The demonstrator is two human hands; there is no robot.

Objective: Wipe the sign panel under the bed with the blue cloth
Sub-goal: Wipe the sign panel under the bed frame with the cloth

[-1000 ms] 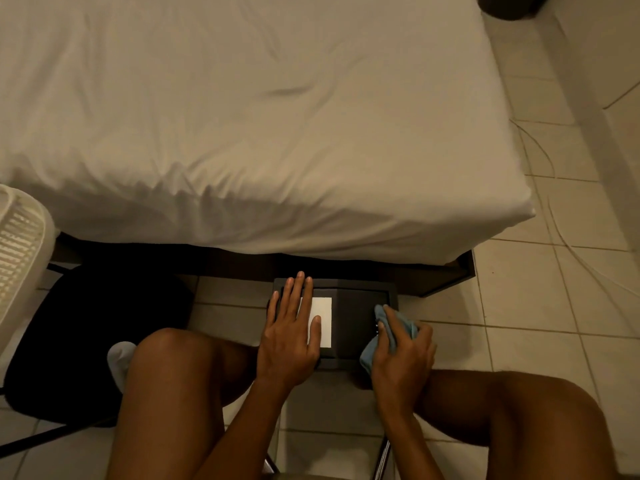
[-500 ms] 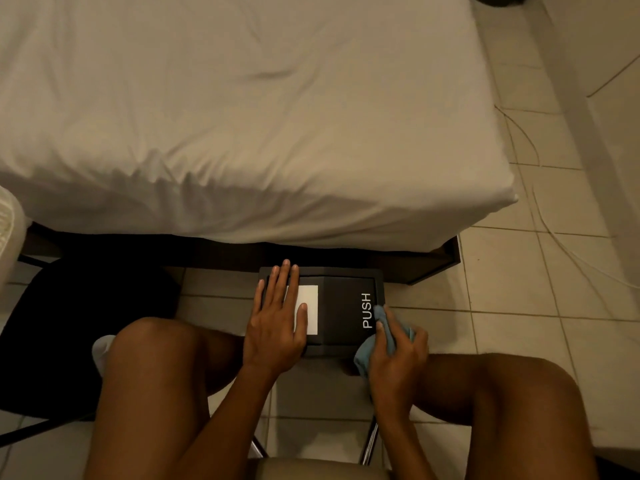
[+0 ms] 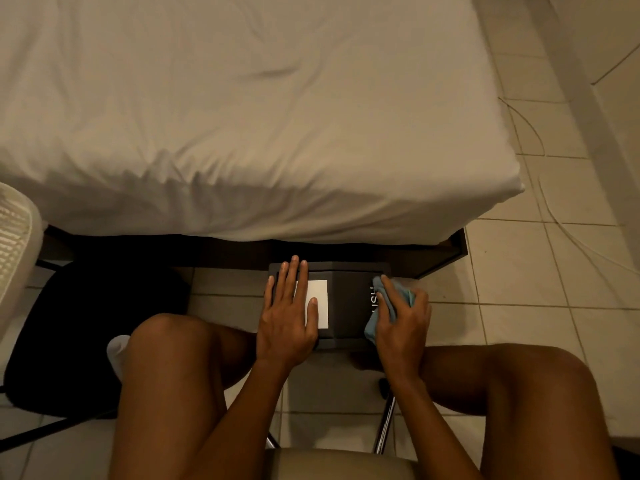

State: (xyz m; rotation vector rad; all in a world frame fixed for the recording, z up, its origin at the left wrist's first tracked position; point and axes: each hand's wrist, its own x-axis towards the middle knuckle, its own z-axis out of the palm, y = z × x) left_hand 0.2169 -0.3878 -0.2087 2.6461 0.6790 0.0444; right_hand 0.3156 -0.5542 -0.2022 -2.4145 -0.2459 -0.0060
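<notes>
in the head view, the dark sign panel [image 3: 346,306] lies on the tiled floor [image 3: 519,271], its far edge just under the bed [image 3: 242,116] with the white sheet. the left hand [image 3: 287,313] rests flat on the left part of the panel, fingers spread and straight, partly covering a white label [image 3: 318,303]. the right hand [image 3: 401,323] presses the bunched blue cloth [image 3: 384,306] on the right part, fingers curled around it, over white letters which are partly hidden. both bare knees are at the sides, and a chair seat [image 3: 339,462] is at the bottom edge.
</notes>
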